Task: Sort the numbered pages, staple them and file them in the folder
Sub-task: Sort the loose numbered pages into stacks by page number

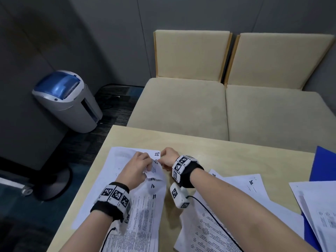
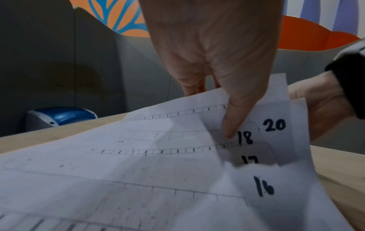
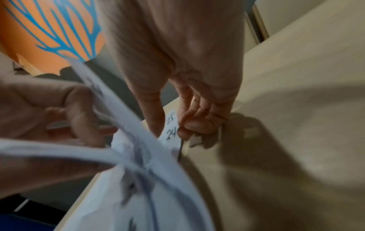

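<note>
The left hand (image 1: 140,166) pinches up the fanned corners of the numbered pages (image 1: 138,211) at lower centre of the head view, thumb (image 2: 235,118) beside 18. The right hand (image 1: 168,157) pinches the corner marked 24. More loose sheets (image 1: 236,206) lie lower right, the blue folder (image 1: 325,164) at the table's (image 1: 218,148) right edge.

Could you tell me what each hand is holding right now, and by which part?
Both hold the fanned numbered pages at their numbered top-right corners: the left hand lifts the upper corners, thumb beside the 18; the right hand pinches the corner marked 24.
</note>
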`<state>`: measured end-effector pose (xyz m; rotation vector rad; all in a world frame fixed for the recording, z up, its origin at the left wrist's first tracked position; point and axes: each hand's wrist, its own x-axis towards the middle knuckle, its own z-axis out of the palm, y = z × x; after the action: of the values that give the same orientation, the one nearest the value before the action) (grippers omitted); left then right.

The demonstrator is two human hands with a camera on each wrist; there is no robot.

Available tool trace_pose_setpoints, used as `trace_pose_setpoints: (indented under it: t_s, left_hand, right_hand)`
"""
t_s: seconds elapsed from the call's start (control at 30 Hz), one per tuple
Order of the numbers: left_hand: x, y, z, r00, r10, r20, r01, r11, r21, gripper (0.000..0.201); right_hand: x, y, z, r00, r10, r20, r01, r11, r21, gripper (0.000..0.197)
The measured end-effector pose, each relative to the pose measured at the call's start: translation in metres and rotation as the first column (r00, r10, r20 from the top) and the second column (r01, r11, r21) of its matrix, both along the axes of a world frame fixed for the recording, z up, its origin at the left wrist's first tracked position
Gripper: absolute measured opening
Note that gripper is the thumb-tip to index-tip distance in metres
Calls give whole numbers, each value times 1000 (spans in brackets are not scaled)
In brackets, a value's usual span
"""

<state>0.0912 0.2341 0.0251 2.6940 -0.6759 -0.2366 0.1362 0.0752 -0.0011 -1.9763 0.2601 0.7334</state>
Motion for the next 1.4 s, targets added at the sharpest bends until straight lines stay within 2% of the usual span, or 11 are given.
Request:
trace_pose_setpoints:
  t_s: [0.17,0.23,0.37,0.5,0.7,0.83,0.93,1.0,1.07,1.23,1.4]
  left_hand:
    - [0,-7,-2,999,-37,0,37,999,27,30]
    - [3,-8,0,999,-41,-26,43,996,79,29]
    - [15,-12,6,991,-25,-134,53,977,209,19]
    - [29,-21,0,986,12,-167,39,952,304,7]
    - [28,-35,-13,987,98,-129,-17,856,517,44]
    - [9,-59,-8,980,196,36,-195,901,389,74]
    - [-19,-96,0,975,172,141,-185,979,85,44]
    - [-43,-123,3,986,168,9,-168,986,15,22]
    - [-66,-144,-2,975,179,-134,-173,983,58,26]
    - [-104,-164,-15,931,262,-254,-189,942,279,60]
    - [-121,-162,-19,864,371,-341,-285,917,278,69]
  right_hand:
    - [-6,-2,-7,994,23,103,-12,995,-100,15]
    - [-5,-7,-7,991,-31,133,44,994,-95,3]
    - [-1,-19,-11,960,-238,147,244,969,-26,23]
    - [-2,-26,-10,937,-331,114,328,944,48,12]
    - [-13,-38,-1,944,-272,187,251,960,128,42]
    - [-43,-86,15,904,-312,294,279,949,150,29]
    - [-82,-147,17,889,-342,305,346,937,43,22]
    - [-115,-186,12,886,-353,299,397,912,-100,23]
    - [-152,-213,9,899,-341,274,410,876,-253,24]
    - [-233,-233,3,951,-213,225,302,797,-523,21]
    - [-281,-218,-5,961,-163,222,264,774,-576,40]
